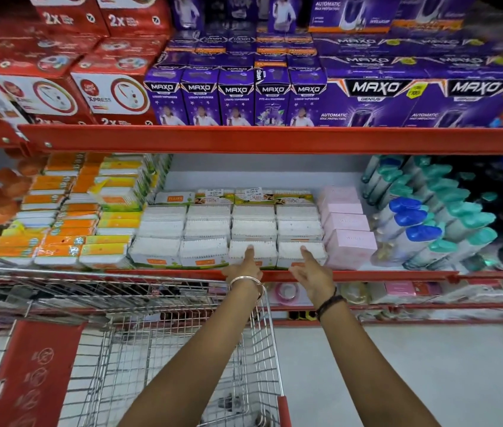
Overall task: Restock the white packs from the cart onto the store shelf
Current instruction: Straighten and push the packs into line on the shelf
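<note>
Head view: your left hand (245,266) and right hand (311,272), both empty with forefingers out, press white packs (253,251) on the shelf (367,275) above the cart (151,303).

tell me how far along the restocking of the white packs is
Done: white packs fill four columns up to the shelf's front edge. In hand: nothing held; left hand and right hand fingertips touch the two front packs. Left: the cart basket shows no white packs, so probably little.
</note>
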The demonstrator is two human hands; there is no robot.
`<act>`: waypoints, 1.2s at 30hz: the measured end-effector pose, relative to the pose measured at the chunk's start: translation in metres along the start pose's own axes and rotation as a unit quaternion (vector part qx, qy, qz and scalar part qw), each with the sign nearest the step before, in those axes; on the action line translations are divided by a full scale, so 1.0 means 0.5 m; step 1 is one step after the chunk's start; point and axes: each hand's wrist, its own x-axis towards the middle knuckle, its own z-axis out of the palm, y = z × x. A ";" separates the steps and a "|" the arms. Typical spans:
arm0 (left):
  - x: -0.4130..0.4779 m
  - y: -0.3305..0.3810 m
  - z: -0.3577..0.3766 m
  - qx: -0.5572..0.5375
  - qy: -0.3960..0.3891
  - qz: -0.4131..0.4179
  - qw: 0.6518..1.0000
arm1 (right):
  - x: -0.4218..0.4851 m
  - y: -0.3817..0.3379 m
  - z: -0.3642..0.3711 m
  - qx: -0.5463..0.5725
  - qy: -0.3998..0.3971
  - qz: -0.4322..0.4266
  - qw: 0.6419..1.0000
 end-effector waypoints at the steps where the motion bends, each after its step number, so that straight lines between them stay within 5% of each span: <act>1: -0.001 0.002 0.004 -0.023 -0.001 -0.011 1.000 | 0.002 -0.003 -0.003 0.000 -0.018 0.013 1.000; 7: -0.013 0.013 0.021 -0.097 -0.025 -0.043 0.994 | 0.014 -0.019 -0.002 0.020 -0.042 0.058 0.997; 29: -0.003 0.036 0.004 -0.032 -0.062 -0.066 0.995 | 0.010 -0.006 0.021 0.032 -0.056 0.033 0.997; 36: 0.038 0.097 -0.139 0.010 0.137 0.107 0.985 | -0.093 0.068 0.108 -0.034 -0.054 0.024 0.998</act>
